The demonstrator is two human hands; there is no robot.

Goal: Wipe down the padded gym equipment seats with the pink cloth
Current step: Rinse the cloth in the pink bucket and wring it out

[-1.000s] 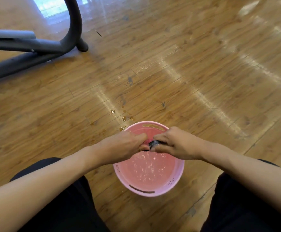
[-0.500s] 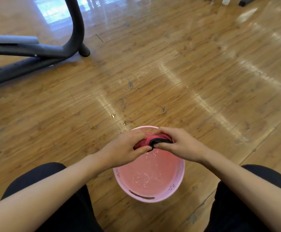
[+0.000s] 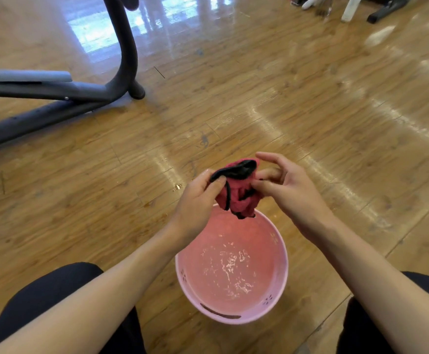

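Cloth: pink, black-edged, bunched | both hands' fingers pinching it | round plastic basin below

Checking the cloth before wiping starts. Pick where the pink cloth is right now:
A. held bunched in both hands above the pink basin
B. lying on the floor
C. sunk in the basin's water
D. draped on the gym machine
A: the pink cloth hangs bunched between the left hand and right hand, above the water-filled pink basin.

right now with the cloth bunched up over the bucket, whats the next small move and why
Probably shake the pink cloth open between both hands. It hangs crumpled above the water in the pink bucket, the left hand pinching its black edge and the right hand touching its other side. Spread flat, it should wipe a padded seat better than a wad.
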